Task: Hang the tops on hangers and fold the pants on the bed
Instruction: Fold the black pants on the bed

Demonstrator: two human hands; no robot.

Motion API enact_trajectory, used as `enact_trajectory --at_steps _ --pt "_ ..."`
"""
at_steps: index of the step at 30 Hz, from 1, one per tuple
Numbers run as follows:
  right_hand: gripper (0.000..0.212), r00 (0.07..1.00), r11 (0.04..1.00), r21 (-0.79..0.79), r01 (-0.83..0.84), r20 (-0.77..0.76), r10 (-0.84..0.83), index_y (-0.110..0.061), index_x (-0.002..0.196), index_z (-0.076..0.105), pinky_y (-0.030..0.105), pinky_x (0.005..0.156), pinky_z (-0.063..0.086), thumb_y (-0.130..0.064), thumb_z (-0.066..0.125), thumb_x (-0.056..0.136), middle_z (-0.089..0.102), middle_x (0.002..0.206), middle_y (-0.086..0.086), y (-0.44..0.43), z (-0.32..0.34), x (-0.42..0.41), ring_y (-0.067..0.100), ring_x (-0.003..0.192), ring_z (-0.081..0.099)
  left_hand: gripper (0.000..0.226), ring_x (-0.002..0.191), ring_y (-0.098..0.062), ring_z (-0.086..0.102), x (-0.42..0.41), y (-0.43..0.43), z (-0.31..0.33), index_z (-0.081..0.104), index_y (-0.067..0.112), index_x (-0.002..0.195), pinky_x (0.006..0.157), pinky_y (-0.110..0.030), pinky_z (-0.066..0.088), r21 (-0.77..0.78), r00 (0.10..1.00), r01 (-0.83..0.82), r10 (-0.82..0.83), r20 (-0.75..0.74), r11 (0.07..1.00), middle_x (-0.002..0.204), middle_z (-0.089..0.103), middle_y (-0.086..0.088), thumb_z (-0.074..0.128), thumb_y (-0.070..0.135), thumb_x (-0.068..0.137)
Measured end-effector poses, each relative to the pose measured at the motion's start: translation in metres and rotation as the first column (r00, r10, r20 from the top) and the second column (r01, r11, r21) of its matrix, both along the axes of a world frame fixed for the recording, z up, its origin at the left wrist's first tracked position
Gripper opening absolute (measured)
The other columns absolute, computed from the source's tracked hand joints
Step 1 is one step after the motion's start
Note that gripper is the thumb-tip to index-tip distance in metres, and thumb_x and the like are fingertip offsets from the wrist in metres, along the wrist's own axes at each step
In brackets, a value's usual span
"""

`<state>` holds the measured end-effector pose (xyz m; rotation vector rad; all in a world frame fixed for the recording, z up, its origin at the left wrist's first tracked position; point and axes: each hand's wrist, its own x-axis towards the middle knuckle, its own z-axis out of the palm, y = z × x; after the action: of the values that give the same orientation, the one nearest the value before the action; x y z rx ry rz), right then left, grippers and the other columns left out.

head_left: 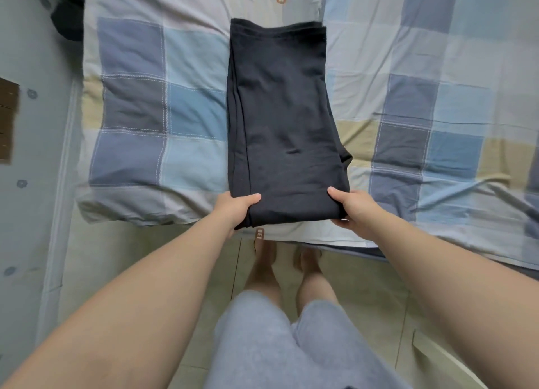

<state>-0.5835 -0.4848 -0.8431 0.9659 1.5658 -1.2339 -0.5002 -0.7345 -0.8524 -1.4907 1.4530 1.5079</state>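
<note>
A pair of dark navy pants (284, 120) lies folded lengthwise into a long strip on the bed (437, 103), running away from me over the checked cover. My left hand (234, 210) grips the strip's near left corner, thumb on top and fingers underneath. At the near right corner my right hand (354, 209) holds the cloth the same way. The near end of the pants sits close to the bed's front edge. No tops or hangers are in view.
A checked pillow (140, 120) lies to the left under part of the pants. Something dark (68, 12) sits at the bed's far left corner. A pale wall (29, 184) is at left, tiled floor (364, 286) and my legs below.
</note>
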Motion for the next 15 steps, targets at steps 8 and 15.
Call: enact_trajectory --at_steps 8,15 --pt "0.038 0.985 0.998 0.064 0.011 0.169 -0.022 -0.007 0.123 0.058 0.042 0.084 0.057 -0.027 0.072 0.093 0.064 0.126 0.015 0.018 0.073 0.082 0.034 0.115 0.063 0.050 0.102 -0.029 0.067 0.082 0.021 0.073 0.062 0.011 0.127 0.069 -0.033 0.052 0.008 0.985 0.036 -0.037 0.168 0.999 0.119 0.070 -0.007 0.081 0.025 0.083" --pt "0.033 0.963 0.990 0.014 0.141 0.229 -0.141 -0.008 0.120 0.061 0.031 0.062 0.056 -0.020 0.073 0.091 0.070 0.113 0.010 0.035 0.108 0.093 0.023 0.094 0.067 0.047 0.104 -0.031 0.066 0.093 0.033 0.110 0.059 0.008 0.125 0.084 -0.047 0.061 -0.042 0.985 -0.065 0.071 0.155 0.997 0.123 0.067 -0.010 0.076 0.021 0.084"
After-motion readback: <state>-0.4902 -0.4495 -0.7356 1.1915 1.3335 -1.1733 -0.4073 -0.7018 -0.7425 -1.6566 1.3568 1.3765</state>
